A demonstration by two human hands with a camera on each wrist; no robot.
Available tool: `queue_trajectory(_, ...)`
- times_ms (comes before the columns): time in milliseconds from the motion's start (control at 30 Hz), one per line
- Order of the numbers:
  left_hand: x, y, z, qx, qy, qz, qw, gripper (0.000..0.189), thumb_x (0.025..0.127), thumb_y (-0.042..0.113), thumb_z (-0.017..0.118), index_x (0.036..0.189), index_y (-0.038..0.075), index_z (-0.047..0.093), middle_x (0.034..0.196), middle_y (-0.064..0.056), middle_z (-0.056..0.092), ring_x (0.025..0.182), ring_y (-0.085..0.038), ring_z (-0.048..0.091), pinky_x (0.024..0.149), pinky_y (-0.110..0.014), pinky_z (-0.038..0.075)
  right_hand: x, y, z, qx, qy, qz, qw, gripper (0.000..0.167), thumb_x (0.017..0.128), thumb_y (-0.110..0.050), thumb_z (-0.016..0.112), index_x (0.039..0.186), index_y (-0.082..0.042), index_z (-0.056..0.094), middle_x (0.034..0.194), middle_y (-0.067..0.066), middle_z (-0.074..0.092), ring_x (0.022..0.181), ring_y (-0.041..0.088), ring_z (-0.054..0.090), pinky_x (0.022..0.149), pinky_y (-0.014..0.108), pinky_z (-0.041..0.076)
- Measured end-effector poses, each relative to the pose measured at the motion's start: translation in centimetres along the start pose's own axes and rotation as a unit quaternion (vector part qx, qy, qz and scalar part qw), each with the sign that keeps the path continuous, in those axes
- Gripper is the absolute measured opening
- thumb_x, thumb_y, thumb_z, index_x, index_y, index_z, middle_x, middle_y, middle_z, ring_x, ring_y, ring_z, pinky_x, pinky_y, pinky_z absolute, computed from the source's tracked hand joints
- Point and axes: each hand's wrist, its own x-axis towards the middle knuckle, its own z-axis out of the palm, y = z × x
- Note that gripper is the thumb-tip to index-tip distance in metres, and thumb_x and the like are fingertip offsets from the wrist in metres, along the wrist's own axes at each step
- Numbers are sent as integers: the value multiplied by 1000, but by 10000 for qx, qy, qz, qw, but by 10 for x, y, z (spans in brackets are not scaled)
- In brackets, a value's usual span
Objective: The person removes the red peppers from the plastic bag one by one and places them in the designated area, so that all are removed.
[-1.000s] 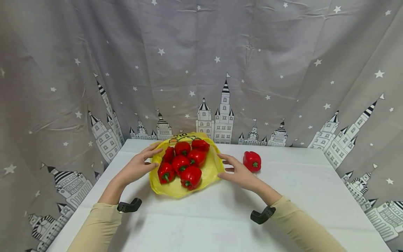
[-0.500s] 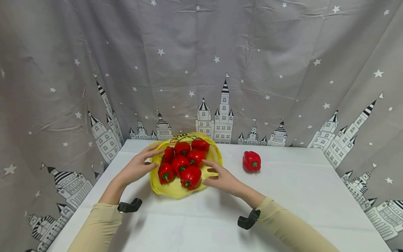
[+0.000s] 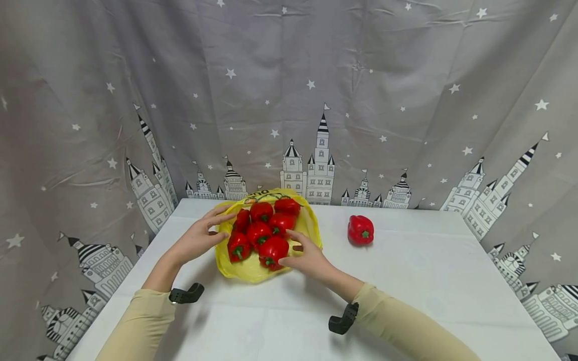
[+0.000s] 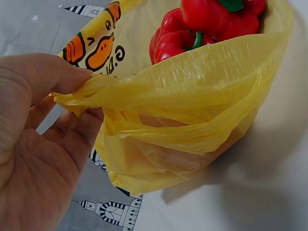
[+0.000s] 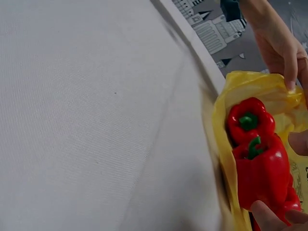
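My left hand (image 3: 200, 238) pinches the left rim of a yellow plastic bag (image 4: 183, 96), its thumb pressing the film against the fingers. The bag lies with its mouth wide towards me, and several red bell peppers with green stems rest inside. Over the bag's right side reaches my right hand (image 3: 309, 258). Its thumb and forefinger are spread about the front bell pepper (image 3: 273, 252). In the right wrist view the thumb overlaps the near side of that pepper (image 5: 262, 175), while the forefinger stands just off its far side.
One more red bell pepper (image 3: 360, 230) sits on the white table (image 3: 429, 271), right of the bag. Behind the table hangs a grey curtain (image 3: 370, 80) printed with castles and stars. A black strap band (image 3: 344, 319) is on each wrist.
My right hand has left the bag's right rim and moved left over the bag to the front bell pepper. The left hand and the bell peppers have stayed in place.
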Motion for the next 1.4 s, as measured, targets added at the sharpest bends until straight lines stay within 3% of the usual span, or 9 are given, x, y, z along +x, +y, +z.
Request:
queue_trajectory(467,-1,1,2,42,34,21,10000,51,99,11,66,148,9,55,167,-10,23,152,-40,19,108,-61,41,10,6,22,-790,293,296,9960,86,81,-28,87,153,-8,44,148,11,49,129,31,51,107,46,46)
queue_trajectory(900,-2,0,2,-79,-51,238,9997,52,99,10,65,150,12,54,167,-3,26,151,-35,24,108,-60,42,12,10,22,-831,261,259,9959,84,83,-24,85,153,-9,42,142,12,50,118,27,53,101,43,50)
queue_trajectory(1400,-3,-1,0,-95,-40,186,9998,51,99,11,66,149,9,55,167,-6,25,152,-36,21,108,-60,41,15,14,15,-535,143,315,9980,76,87,-10,76,155,-13,42,151,10,47,127,31,54,103,44,51)
